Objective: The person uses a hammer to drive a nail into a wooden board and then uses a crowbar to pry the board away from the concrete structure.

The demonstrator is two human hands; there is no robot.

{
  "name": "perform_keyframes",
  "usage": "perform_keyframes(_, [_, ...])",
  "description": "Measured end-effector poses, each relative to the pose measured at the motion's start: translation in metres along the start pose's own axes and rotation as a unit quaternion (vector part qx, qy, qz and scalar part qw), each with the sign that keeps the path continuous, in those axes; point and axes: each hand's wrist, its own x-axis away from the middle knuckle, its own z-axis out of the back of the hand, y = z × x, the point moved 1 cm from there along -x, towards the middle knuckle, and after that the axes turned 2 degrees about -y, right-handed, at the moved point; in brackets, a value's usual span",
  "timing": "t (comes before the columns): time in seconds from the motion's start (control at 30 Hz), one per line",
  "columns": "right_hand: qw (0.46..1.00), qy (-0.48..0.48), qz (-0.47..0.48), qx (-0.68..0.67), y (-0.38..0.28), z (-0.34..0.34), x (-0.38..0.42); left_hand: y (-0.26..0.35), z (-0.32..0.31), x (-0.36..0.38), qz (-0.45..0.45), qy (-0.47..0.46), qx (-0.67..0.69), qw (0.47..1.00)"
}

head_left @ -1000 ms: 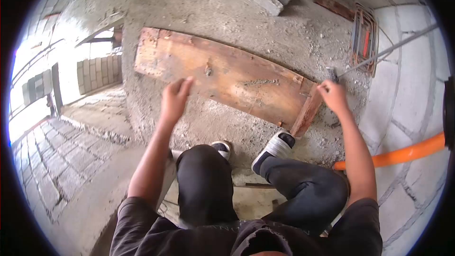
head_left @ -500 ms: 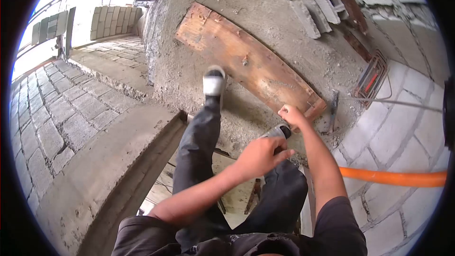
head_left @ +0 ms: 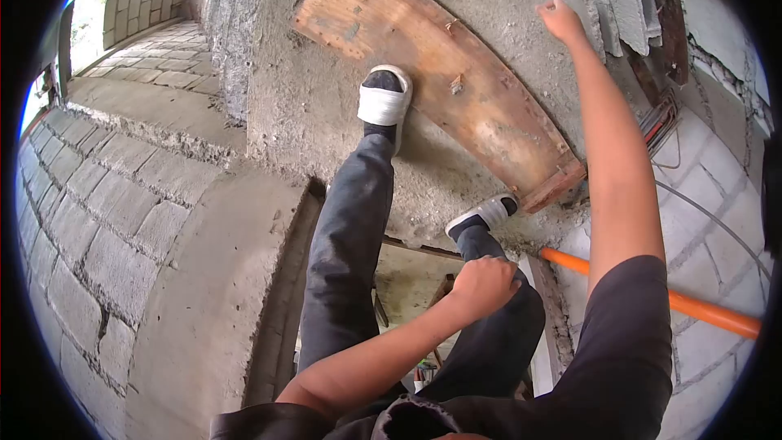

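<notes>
My left hand (head_left: 487, 283) is closed, above or against my bent right knee; whatever its curled fingers may hold is hidden. Stretched out to the upper right, my right hand (head_left: 560, 19) is closed too, over the concrete near some block pieces. Anything inside its fingers is too small to make out. A curved wooden panel (head_left: 481, 106), stained and flaked, lies on the rough concrete in front of me. One white-strapped sandal (head_left: 381, 104) is beside the panel's near edge, the other sandal (head_left: 487, 213) near its right end.
Broken grey blocks (head_left: 623, 4) lie at the upper right, with rusty metal pieces beside them. An orange pipe (head_left: 713, 314) crosses the block surface on the right. At left is a concrete ledge (head_left: 204, 277) beside blockwork. An opening shows below, between my legs.
My right hand has moved from the panel's right end to the upper right. My left hand has dropped toward my knee. The view has shifted, and more of both sandals shows.
</notes>
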Motion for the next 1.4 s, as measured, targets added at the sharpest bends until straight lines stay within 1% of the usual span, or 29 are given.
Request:
perform_keyframes(0.07, [1.0, -0.001, -0.019, 0.005, -0.011, 0.005, -0.014, -0.003, 0.008, 0.004, -0.004, 0.007, 0.007, 1.0])
perform_keyframes(0.13, [0.995, 0.076, -0.061, -0.002, -0.02, 0.007, -0.02, -0.005, 0.012, 0.012, -0.025, 0.0, 0.028, 0.999])
perform_keyframes(0.27, [0.99, 0.112, -0.074, 0.036, -0.017, -0.003, -0.023, -0.028, 0.035, 0.025, -0.019, -0.002, 0.074, 0.997])
perform_keyframes(0.3, [0.99, 0.111, -0.076, 0.038, -0.01, -0.011, -0.026, -0.037, 0.041, 0.027, 0.004, -0.015, 0.089, 0.996])
perform_keyframes(0.33, [0.986, 0.141, -0.074, 0.056, -0.006, -0.016, -0.029, -0.044, 0.046, 0.027, 0.027, -0.027, 0.105, 0.994])
perform_keyframes(0.37, [0.98, 0.17, -0.071, 0.073, -0.002, -0.02, -0.031, -0.047, 0.051, 0.029, 0.026, -0.028, 0.105, 0.994])
perform_keyframes(0.4, [0.98, 0.169, -0.073, 0.073, 0.001, -0.024, -0.032, -0.048, 0.058, 0.031, 0.04, -0.033, 0.121, 0.991])
perform_keyframes(0.43, [0.973, 0.201, -0.077, 0.085, -0.001, -0.024, -0.029, -0.049, 0.061, 0.03, 0.054, -0.036, 0.137, 0.988])
perform_keyframes(0.47, [0.964, 0.233, -0.081, 0.097, -0.005, -0.025, -0.026, -0.05, 0.06, 0.03, 0.054, -0.035, 0.135, 0.989])
perform_keyframes(0.5, [0.964, 0.232, -0.082, 0.096, -0.006, -0.022, -0.023, -0.049, 0.057, 0.031, 0.045, -0.045, 0.139, 0.988])
perform_keyframes(0.57, [0.947, 0.268, -0.088, 0.152, -0.014, -0.007, -0.017, -0.053, 0.051, 0.033, 0.038, -0.053, 0.142, 0.988])
perform_keyframes(0.6, [0.948, 0.267, -0.088, 0.151, -0.017, -0.008, -0.017, -0.059, 0.047, 0.034, 0.035, -0.056, 0.15, 0.987])
perform_keyframes(0.67, [0.969, 0.218, -0.086, 0.073, -0.02, -0.008, -0.02, -0.066, 0.048, 0.035, 0.031, -0.057, 0.158, 0.985])
perform_keyframes(0.7, [0.969, 0.219, -0.087, 0.074, -0.023, -0.007, -0.025, -0.068, 0.05, 0.035, 0.047, -0.054, 0.154, 0.985])
perform_keyframes(0.77, [0.983, 0.171, -0.01, 0.068, -0.039, -0.005, -0.029, -0.071, 0.053, 0.035, 0.062, -0.054, 0.152, 0.985])
perform_keyframes(0.8, [0.983, 0.169, -0.012, 0.07, -0.031, -0.014, -0.039, -0.07, 0.054, 0.036, 0.065, -0.064, 0.15, 0.984])
perform_keyframes(0.87, [0.948, 0.273, 0.057, 0.155, -0.02, -0.035, -0.068, -0.069, 0.058, 0.037, 0.066, -0.071, 0.145, 0.985])
perform_keyframes(0.9, [0.947, 0.277, 0.059, 0.154, -0.018, -0.042, -0.077, -0.067, 0.058, 0.039, 0.06, -0.062, 0.136, 0.987])
perform_keyframes(0.97, [0.961, 0.253, -0.022, 0.112, -0.025, -0.047, -0.083, -0.063, 0.059, 0.042, 0.053, -0.05, 0.126, 0.989])
perform_keyframes(1.0, [0.961, 0.254, -0.019, 0.11, -0.029, -0.047, -0.086, -0.06, 0.06, 0.045, 0.046, -0.041, 0.122, 0.991])
perform_keyframes(1.07, [0.975, 0.149, -0.127, 0.105, -0.042, -0.043, -0.091, -0.057, 0.064, 0.049, 0.036, -0.03, 0.118, 0.992])
perform_keyframes(1.1, [0.976, 0.15, -0.122, 0.098, -0.051, -0.041, -0.093, -0.056, 0.067, 0.049, 0.041, -0.023, 0.116, 0.992])
perform_keyframes(1.17, [0.968, 0.147, -0.203, 0.024, -0.067, -0.042, -0.088, -0.051, 0.069, 0.052, 0.038, -0.038, 0.12, 0.991])
perform_keyframes(1.2, [0.969, 0.151, -0.196, 0.015, -0.076, -0.04, -0.086, -0.046, 0.079, 0.053, 0.053, -0.074, 0.106, 0.99])
perform_keyframes(1.27, [0.955, 0.218, -0.199, 0.035, -0.075, -0.043, -0.088, -0.043, 0.081, 0.056, 0.051, -0.049, 0.115, 0.991])
perform_keyframes(1.3, [0.956, 0.219, -0.194, 0.03, -0.066, -0.043, -0.097, -0.043, 0.084, 0.057, 0.044, -0.031, 0.124, 0.991])
perform_keyframes(1.33, [0.958, 0.243, -0.135, 0.065, -0.047, -0.046, -0.114, -0.043, 0.089, 0.059, 0.036, -0.003, 0.109, 0.993])
perform_keyframes(1.37, [0.956, 0.267, -0.074, 0.099, -0.052, -0.046, -0.121, -0.043, 0.091, 0.06, 0.041, 0.004, 0.109, 0.993])
perform_keyframes(1.4, [0.958, 0.263, -0.066, 0.096, -0.058, -0.051, -0.125, -0.04, 0.09, 0.064, 0.032, 0.043, 0.065, 0.996])
